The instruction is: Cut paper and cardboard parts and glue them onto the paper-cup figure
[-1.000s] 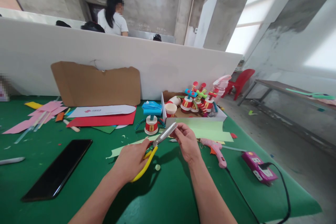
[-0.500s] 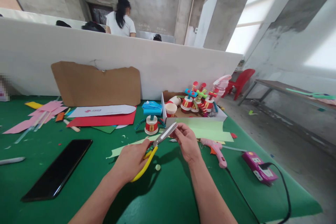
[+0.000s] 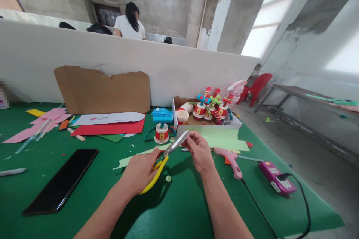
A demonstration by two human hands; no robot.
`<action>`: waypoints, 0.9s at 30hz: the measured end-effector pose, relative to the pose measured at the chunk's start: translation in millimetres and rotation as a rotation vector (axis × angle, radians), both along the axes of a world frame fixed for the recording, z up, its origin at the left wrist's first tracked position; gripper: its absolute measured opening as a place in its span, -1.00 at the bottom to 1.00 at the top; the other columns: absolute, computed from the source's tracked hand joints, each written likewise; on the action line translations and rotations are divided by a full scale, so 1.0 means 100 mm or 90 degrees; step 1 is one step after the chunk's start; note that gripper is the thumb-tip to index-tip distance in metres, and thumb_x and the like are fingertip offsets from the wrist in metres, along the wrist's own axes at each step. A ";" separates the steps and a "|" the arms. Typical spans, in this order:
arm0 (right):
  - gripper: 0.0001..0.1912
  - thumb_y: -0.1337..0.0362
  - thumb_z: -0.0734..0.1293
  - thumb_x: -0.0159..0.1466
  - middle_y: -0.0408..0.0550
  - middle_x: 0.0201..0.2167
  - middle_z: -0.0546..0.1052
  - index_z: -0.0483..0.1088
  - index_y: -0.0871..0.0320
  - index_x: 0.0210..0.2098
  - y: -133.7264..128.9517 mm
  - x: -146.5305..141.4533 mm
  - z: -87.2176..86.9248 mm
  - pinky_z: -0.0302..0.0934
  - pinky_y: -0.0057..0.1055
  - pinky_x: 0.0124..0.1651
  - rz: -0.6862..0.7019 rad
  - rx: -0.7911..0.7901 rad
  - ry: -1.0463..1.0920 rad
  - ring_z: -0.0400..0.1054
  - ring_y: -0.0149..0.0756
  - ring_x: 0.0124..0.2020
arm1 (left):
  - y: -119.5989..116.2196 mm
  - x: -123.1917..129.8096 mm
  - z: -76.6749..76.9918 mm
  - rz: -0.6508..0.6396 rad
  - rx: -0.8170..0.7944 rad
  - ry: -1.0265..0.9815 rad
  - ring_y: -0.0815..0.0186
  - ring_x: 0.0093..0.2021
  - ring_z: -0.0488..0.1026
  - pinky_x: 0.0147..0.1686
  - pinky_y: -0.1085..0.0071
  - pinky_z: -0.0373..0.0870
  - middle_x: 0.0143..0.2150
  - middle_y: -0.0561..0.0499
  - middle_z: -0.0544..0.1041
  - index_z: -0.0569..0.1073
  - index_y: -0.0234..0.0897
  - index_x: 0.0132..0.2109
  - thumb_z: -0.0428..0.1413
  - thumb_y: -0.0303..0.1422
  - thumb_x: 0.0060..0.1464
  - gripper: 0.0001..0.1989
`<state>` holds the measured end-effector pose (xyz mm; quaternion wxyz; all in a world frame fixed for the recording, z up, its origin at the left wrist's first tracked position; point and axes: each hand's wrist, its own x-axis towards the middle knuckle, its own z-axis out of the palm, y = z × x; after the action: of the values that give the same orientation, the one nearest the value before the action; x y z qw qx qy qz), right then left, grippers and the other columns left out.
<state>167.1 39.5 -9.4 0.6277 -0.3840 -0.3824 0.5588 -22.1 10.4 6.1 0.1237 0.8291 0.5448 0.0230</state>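
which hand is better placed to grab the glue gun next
Right, most likely: the right hand is nearer the glue gun, while the left hand is farther away and holds the scissors.

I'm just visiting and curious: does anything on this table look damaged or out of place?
The cardboard has a ragged top edge, as if torn. In the box, one cup seems tipped on its side, while the figures beside it stand upright.
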 end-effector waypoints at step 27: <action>-0.64 0.16 0.51 -0.11 -0.16 -0.49 0.53 0.34 0.15 -0.43 0.05 -0.09 -0.07 0.32 -0.44 -0.29 0.014 -0.037 0.014 0.39 -0.46 -0.50 | 0.10 -0.83 0.09 0.397 0.094 -0.008 0.16 -0.36 0.48 -0.48 0.45 0.15 -0.35 -0.05 0.55 0.30 -0.21 -0.27 -0.01 -0.27 0.03 -0.86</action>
<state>158.5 44.1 -16.9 0.6142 -0.3917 -0.3637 0.5806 -105.2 20.7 15.0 0.0534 0.6287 0.7688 0.1043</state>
